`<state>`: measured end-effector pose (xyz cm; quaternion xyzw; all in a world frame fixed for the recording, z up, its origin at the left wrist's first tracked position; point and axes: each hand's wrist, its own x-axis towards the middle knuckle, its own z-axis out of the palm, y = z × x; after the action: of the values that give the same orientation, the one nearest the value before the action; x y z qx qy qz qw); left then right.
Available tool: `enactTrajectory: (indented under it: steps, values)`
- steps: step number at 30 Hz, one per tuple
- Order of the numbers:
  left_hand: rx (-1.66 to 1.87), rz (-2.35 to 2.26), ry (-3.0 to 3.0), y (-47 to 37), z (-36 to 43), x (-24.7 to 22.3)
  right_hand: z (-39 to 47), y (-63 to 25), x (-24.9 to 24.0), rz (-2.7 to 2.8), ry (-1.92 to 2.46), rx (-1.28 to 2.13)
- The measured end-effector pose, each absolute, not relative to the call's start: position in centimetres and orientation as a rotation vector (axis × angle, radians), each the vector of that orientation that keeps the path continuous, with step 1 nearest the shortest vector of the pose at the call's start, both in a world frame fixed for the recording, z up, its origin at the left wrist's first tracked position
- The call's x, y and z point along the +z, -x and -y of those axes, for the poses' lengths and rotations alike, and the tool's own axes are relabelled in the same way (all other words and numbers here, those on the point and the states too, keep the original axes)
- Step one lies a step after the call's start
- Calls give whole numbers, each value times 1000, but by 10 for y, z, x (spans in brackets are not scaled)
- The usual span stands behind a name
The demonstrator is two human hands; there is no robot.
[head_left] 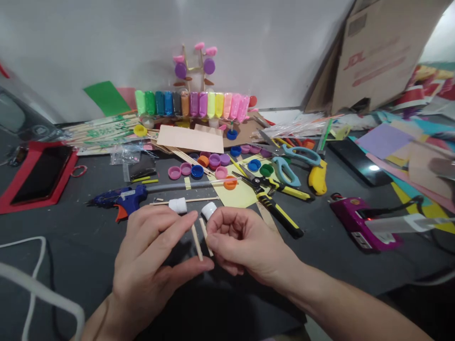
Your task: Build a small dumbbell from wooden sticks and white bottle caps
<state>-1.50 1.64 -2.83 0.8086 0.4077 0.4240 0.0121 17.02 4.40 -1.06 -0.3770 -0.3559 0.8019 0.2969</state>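
Observation:
My left hand (152,265) pinches a short wooden stick (196,243) lengthwise, one end at a fingertip and the other on the thumb. Close beside it, a second short wooden stick (204,229) sits between the thumb and fingers of my right hand (241,237). The two pieces stand almost parallel with a narrow gap between them. Just beyond my fingers lie a white bottle cap (177,205) and another white cap (209,209), the latter partly behind my right hand. A longer thin stick (202,199) lies behind them.
A blue glue gun (128,196) lies left of centre. Yellow-black wire strippers (273,203), blue-handled scissors (286,171) and a yellow utility knife (317,177) lie to the right. Coloured caps (214,161) and clay packets (194,104) stand farther back. A purple power strip (362,225) sits right.

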Motion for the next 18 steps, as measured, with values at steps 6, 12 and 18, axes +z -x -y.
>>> enactTrajectory:
  steps: [6, 12, 18]
  values:
    - [1228, -1298, -2593, 15, -17, -30, -42, -170, -12, 924, 1014, 2121]
    - [1233, -1316, -2592, 15, -16, -31, -41, -169, -11, 887, 1052, 2120]
    - [1224, -1343, -2605, 14, -17, -31, -41, -168, -13, 885, 1016, 2123]
